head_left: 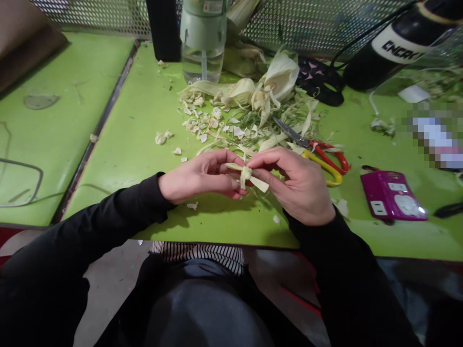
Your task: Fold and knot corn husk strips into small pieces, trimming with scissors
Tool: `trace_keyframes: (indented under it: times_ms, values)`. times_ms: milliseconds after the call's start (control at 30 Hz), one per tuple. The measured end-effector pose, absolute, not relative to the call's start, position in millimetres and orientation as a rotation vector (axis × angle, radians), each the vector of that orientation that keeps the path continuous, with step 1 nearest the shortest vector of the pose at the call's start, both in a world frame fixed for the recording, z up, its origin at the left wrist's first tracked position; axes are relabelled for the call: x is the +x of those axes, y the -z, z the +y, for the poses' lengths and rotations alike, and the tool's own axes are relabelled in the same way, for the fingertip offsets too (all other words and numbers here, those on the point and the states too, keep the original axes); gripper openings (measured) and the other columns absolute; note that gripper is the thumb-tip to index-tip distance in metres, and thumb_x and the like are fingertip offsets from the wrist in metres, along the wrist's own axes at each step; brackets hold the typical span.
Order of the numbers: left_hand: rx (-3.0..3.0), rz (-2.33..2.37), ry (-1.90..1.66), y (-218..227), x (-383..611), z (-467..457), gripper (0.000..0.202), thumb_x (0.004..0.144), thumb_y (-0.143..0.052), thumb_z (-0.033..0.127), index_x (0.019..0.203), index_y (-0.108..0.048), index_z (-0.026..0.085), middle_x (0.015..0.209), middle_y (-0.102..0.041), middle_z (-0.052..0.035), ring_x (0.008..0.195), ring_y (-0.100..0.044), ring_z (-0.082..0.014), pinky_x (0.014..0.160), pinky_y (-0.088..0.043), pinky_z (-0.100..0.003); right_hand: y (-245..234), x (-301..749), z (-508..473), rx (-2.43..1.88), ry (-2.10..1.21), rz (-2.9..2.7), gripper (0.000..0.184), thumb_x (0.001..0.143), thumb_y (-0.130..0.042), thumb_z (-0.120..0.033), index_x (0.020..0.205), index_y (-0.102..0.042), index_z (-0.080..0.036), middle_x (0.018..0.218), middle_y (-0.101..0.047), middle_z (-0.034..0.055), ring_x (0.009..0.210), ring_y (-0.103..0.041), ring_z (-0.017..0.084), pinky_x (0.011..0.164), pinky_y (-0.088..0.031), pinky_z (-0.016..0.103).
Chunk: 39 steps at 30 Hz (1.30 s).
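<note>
My left hand (202,176) and my right hand (294,185) meet above the near edge of the green table (144,120). Together they pinch a pale knotted strip of corn husk (247,176), the fingers of both hands closed on it. The knot sits between my fingertips, with loose ends sticking out to the left and lower right. Both arms wear black sleeves. Just behind my right hand lie scissors (318,154) with red and yellow handles.
A pile of husk leaves and cut scraps (246,111) covers the table's middle. A clear water bottle (202,43) stands at the back by a metal mesh. A magenta device (392,195) lies right, a black bottle (398,46) behind it.
</note>
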State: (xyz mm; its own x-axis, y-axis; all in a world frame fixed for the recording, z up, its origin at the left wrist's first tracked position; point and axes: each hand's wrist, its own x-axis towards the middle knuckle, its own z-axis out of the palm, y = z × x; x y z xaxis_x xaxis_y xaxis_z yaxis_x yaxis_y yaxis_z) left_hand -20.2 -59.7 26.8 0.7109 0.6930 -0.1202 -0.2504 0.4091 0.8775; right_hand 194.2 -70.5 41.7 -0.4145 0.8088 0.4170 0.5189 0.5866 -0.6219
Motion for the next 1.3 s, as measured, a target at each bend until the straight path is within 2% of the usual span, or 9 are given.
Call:
trace_keyframes:
  times_ms: [133,333,467,600,767,1033,1167,1233,1300]
  values:
    - [1.063,0.463,-0.708,-25.5,-19.8,-58.4,0.036,0.075,-0.081,0.011,0.103,-0.058,0.016,0.088,-0.073,-0.0054,0.082,-0.074,-0.0177,0.081,-0.059,-0.032,-40.0,194.4,-73.3,-1.087,-0.538,-2.049,0.010,0.094,-0.064,-0.034,0.092,-0.069,-0.026,0.084,-0.073,0.0026,0.072,-0.067,0.017,0.068,-0.055,0.032]
    - [1.126,0.474,-0.847,-27.2,-14.0,-63.1,0.032,0.079,-0.079,0.015,0.102,-0.057,0.017,0.079,-0.070,-0.0008,0.069,-0.070,-0.0110,0.066,-0.056,-0.021,-38.9,192.1,-77.5,-1.083,-0.533,-2.012,0.006,0.093,-0.065,-0.031,0.093,-0.068,-0.026,0.085,-0.073,0.0020,0.071,-0.067,0.016,0.068,-0.054,0.032]
    - [1.191,0.531,-0.883,-28.2,-12.2,-68.0,0.039,0.077,-0.083,0.024,0.109,-0.062,0.017,0.079,-0.068,0.0005,0.060,-0.063,-0.0081,0.058,-0.053,-0.020,-38.0,190.7,-82.4,-1.099,-0.518,-1.978,0.003,0.092,-0.067,-0.031,0.092,-0.067,-0.027,0.084,-0.073,0.0016,0.069,-0.066,0.017,0.066,-0.054,0.033]
    - [1.171,0.562,-0.896,-26.3,-13.4,-68.7,0.029,0.080,-0.081,0.029,0.102,-0.066,0.017,0.079,-0.067,0.0004,0.054,-0.057,-0.0058,0.048,-0.046,-0.018,-37.2,188.6,-86.2,-1.121,-0.446,-1.964,0.002,0.090,-0.069,-0.027,0.091,-0.067,-0.026,0.080,-0.072,0.0012,0.066,-0.065,0.016,0.063,-0.052,0.032]
    - [1.074,0.507,-0.755,-24.4,-18.2,-62.0,0.027,0.083,-0.078,0.025,0.104,-0.063,0.015,0.083,-0.069,-0.0009,0.053,-0.062,-0.0054,0.039,-0.041,-0.013,-40.3,188.0,-86.6,-1.139,-0.344,-2.025,0.003,0.092,-0.066,-0.024,0.089,-0.067,-0.025,0.078,-0.071,0.0016,0.065,-0.065,0.016,0.063,-0.052,0.030]
    - [1.101,0.394,-0.637,-34.5,-25.0,-64.4,0.024,0.087,-0.075,0.025,0.102,-0.061,0.013,0.070,-0.066,0.0016,0.056,-0.066,-0.0069,0.047,-0.049,-0.012,-44.1,191.0,-85.3,-1.066,-0.268,-2.138,0.006,0.093,-0.063,-0.021,0.089,-0.065,-0.024,0.079,-0.071,0.0005,0.071,-0.067,0.016,0.065,-0.053,0.028]
    - [1.151,0.387,-0.643,-33.0,-25.2,-63.4,0.023,0.089,-0.073,0.026,0.105,-0.061,0.014,0.078,-0.070,-0.0013,0.061,-0.069,-0.0096,0.050,-0.053,-0.015,-40.2,188.5,-83.8,-1.072,-0.343,-2.044,0.003,0.093,-0.065,-0.023,0.090,-0.064,-0.023,0.080,-0.070,-0.0003,0.068,-0.065,0.014,0.063,-0.051,0.027]
    - [1.201,0.408,-0.738,-29.1,-23.4,-62.1,0.027,0.090,-0.071,0.027,0.112,-0.062,0.016,0.084,-0.072,-0.0024,0.068,-0.072,-0.0116,0.057,-0.057,-0.017,-38.6,187.6,-82.7,-1.100,-0.428,-1.921,0.004,0.094,-0.064,-0.026,0.094,-0.063,-0.022,0.081,-0.069,-0.0002,0.065,-0.062,0.012,0.058,-0.049,0.026]
    - [1.267,0.436,-0.834,-24.5,-21.2,-61.3,0.030,0.091,-0.070,0.027,0.118,-0.063,0.017,0.089,-0.073,-0.0032,0.075,-0.073,-0.0123,0.067,-0.060,-0.020,-38.5,186.6,-82.3,-1.115,-0.518,-1.874,0.013,0.098,-0.058,-0.034,0.095,-0.061,-0.022,0.079,-0.066,0.0001,0.061,-0.059,0.012,0.053,-0.045,0.025]
